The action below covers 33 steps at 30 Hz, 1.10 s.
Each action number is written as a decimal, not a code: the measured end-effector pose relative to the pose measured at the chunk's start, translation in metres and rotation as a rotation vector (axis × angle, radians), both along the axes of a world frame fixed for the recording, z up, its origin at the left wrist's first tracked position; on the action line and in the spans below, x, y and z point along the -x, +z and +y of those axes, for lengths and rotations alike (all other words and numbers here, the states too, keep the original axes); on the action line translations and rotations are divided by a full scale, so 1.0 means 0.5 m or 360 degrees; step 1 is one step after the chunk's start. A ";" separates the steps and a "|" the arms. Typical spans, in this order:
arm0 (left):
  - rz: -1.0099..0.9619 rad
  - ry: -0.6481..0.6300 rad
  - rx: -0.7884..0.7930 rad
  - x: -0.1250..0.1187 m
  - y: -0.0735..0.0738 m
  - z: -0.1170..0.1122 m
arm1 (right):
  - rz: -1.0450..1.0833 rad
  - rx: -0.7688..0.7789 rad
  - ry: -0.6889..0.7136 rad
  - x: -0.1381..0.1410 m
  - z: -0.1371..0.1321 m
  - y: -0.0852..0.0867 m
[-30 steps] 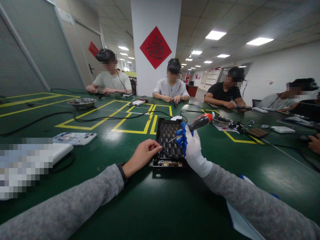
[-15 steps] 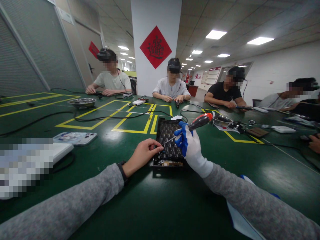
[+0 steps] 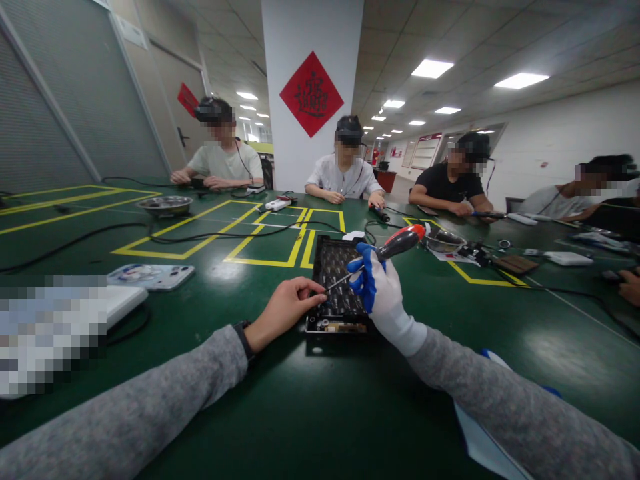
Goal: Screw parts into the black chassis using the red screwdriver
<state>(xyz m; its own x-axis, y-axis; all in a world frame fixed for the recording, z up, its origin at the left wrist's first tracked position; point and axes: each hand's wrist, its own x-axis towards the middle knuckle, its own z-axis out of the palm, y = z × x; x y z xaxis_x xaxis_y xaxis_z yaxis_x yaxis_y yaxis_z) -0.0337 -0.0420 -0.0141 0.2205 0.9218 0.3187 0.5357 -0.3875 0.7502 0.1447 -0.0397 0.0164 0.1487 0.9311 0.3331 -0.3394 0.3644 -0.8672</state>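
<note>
My right hand [image 3: 384, 293], in a white glove with blue coating, is closed round a screwdriver [image 3: 403, 241] with a red and black handle. The screwdriver slants, its shaft running down to the left over an open black case [image 3: 340, 267]. That case lies on the table and has rows of shiny rounded shapes inside and a small circuit board along its near end. My bare left hand [image 3: 290, 308] is at the case's left edge, thumb and fingers pinched beside the screwdriver's tip. What they pinch is hidden.
A phone [image 3: 150, 277] and a blurred-out white object [image 3: 123, 300] lie at the left. Metal bowls [image 3: 165, 205] stand farther off, and black cables [image 3: 215, 235] cross the green table [image 3: 240, 413]. A glove [image 3: 490, 433] lies under my right forearm. Several people sit opposite.
My hands, the screwdriver and the case stay almost still. Across the table, the middle person's hand and the dark tool by it have shifted to the right.
</note>
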 end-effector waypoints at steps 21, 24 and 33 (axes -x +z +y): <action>0.0049 0.0014 -0.0201 -0.006 0.016 -0.014 | -0.0043 -0.0094 0.0032 0.000 -0.009 0.004; 0.0049 0.0017 -0.0206 -0.006 0.016 -0.015 | -0.0039 -0.0107 0.0034 0.000 -0.009 0.004; 0.0053 0.0009 -0.0196 -0.005 0.015 -0.014 | -0.0043 -0.0104 0.0053 0.001 -0.013 0.007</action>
<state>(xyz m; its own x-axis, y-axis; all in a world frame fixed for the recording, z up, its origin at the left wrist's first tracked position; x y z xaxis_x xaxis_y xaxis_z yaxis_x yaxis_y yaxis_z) -0.0310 -0.0491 -0.0064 0.2277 0.8775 0.4221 0.5622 -0.4724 0.6788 0.1441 -0.0460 0.0199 0.1081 0.9115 0.3968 -0.3293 0.4094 -0.8508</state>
